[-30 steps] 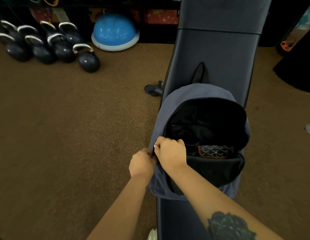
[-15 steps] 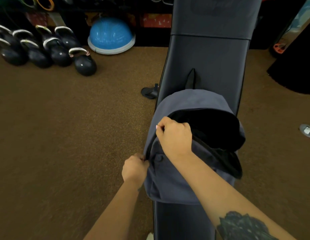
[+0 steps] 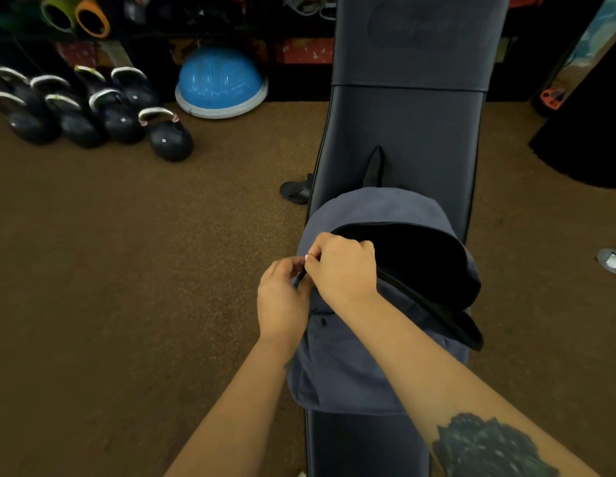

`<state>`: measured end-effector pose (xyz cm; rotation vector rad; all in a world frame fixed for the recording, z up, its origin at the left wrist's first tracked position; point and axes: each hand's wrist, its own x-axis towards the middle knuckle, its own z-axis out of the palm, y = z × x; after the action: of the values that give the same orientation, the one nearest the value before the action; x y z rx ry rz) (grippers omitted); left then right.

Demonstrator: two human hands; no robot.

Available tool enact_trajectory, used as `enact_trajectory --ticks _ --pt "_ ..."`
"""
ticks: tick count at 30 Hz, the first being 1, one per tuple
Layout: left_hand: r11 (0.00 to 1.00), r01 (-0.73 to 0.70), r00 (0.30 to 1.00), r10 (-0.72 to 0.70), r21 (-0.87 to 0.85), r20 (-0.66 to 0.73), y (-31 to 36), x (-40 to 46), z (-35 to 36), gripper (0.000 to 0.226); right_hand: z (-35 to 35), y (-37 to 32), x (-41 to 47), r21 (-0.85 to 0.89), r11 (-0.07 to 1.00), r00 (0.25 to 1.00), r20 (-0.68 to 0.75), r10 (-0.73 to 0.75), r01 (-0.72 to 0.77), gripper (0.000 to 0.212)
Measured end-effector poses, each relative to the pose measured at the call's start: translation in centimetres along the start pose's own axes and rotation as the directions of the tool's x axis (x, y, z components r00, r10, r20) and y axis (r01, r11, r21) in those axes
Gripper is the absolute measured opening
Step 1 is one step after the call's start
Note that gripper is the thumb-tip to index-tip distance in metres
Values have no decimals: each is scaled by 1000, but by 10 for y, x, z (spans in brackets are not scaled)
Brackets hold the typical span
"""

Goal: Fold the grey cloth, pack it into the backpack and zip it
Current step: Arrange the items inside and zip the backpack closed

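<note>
A blue-grey backpack (image 3: pixel 351 366) lies on a dark padded bench (image 3: pixel 403 132), its black-lined mouth (image 3: pixel 420 256) gaping toward the right. My right hand (image 3: pixel 341 266) pinches the zip pull at the left edge of the opening. My left hand (image 3: pixel 282 297) grips the backpack's left side just below it, the two hands touching. The zip looks drawn shut along the lower left stretch behind my hands. The grey cloth is not visible; the inside of the bag is dark.
Several black kettlebells (image 3: pixel 93 111) and a blue half-ball trainer (image 3: pixel 220 84) sit on the brown carpet at the far left. A dark sandal (image 3: pixel 296 191) lies beside the bench. Shelving with clutter runs along the back.
My right hand has travelled up the backpack's left edge with the zip pull. The left hand followed upward beside it. The front panel now covers the contents seen earlier.
</note>
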<state>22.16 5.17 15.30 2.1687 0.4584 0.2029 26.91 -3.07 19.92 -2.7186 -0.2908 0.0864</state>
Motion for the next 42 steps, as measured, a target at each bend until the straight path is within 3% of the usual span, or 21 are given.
enact_trajectory --ticks 7,16,21,24,27,33,42 --pt "996 83 997 -83 29 -7 -3 5 1 7 0 6 2 -40 999 999 -42 -22 20 17" --pt "987 158 987 -158 -4 -5 -1 8 -3 6 -32 25 18 130 978 984 -49 170 -162 13" --pt "993 104 992 -108 63 65 3 14 -7 6 -44 32 18 295 920 964 11 265 -257 14" --pt "991 -116 993 113 73 44 20 18 -6 19 -48 32 20 341 898 958 28 284 -276 16" --pt "950 -285 959 280 126 54 42 26 2 17 -50 30 22 342 899 961 48 274 -273 17" --pt "920 -300 954 284 252 99 56 38 11 9 -53 33 20 334 897 957 71 283 -290 15" --pt "934 -239 969 212 266 129 58 43 10 7 -64 61 20 418 839 932 58 358 -348 13"
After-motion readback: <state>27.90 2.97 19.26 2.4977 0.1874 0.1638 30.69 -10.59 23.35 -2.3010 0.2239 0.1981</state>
